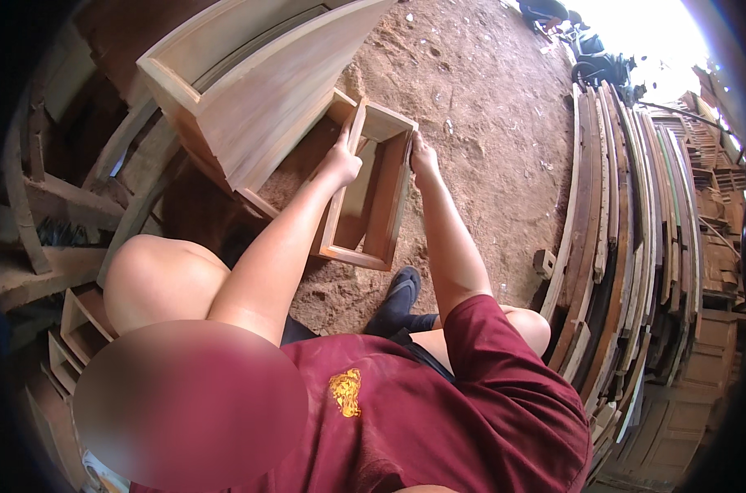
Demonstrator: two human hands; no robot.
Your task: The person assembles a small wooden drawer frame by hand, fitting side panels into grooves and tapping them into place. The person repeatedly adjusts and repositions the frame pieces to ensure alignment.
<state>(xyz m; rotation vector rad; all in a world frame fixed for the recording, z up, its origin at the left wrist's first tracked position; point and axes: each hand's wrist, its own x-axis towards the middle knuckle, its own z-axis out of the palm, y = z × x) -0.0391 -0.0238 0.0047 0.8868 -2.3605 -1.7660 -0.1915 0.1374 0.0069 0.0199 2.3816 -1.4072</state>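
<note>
At the left edge of the frame, rough timber pieces stand crossed; below them, at the lower left, are small open boxes. A pale wooden cabinet leans at a tilt across the upper left, its open side toward the top edge.

Right of the cabinet, at the upper centre, is the wooden box, an open rectangular frame with four walls, tilted above the dirt floor. The left hand is on the left wall of the box, near its far end; its fingers are closed over the rim, one extended along it. The right hand is against the outside of the right wall, near the far corner; its fingers are partly hidden, so how far they close cannot be told.

Below the box, near the centre, is a foot in a dark sandal. Right of centre, a small block lies just beside a long stack of boards, which fills the right side.
</note>
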